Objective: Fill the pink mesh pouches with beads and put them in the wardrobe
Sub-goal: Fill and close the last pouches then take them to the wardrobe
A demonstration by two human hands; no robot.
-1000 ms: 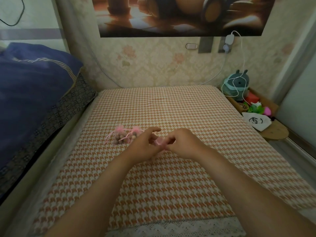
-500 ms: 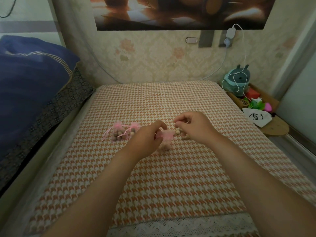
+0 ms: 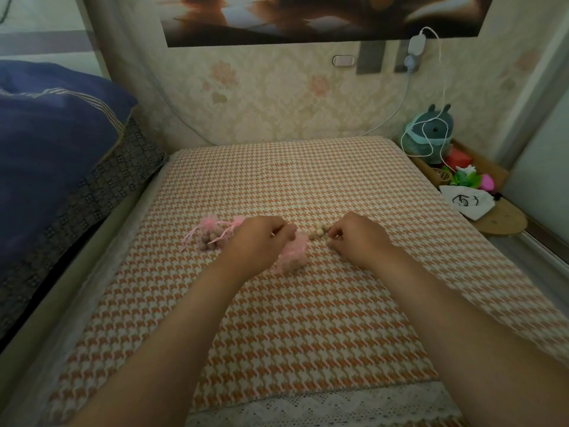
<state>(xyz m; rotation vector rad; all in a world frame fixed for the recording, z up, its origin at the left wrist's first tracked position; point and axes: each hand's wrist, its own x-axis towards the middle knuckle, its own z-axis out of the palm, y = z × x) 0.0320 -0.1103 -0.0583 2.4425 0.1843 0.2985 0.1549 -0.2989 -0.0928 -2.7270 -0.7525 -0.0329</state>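
On the orange houndstooth cloth (image 3: 308, 318), my left hand (image 3: 255, 245) pinches the top of a pink mesh pouch (image 3: 294, 252) that hangs below it and looks partly filled with beads. Just right of it lie a few loose beige beads (image 3: 317, 233). My right hand (image 3: 357, 238) rests on the cloth beside them, fingertips curled over the beads; whether it grips one is hidden. Two tied pink pouches with beads (image 3: 212, 234) lie to the left of my left hand. The wardrobe is not in view.
A blue quilt (image 3: 52, 143) is piled on the left. At the right, a low shelf holds a teal plush toy (image 3: 431, 134), a white drawstring bag (image 3: 468, 201) and a round wooden board (image 3: 502, 223). A white charger cable (image 3: 443, 87) hangs from the wall.
My hands, joined at the pouch a second ago, have separated. My left hand keeps the pouch; my right hand has moved right and down onto the loose beads.
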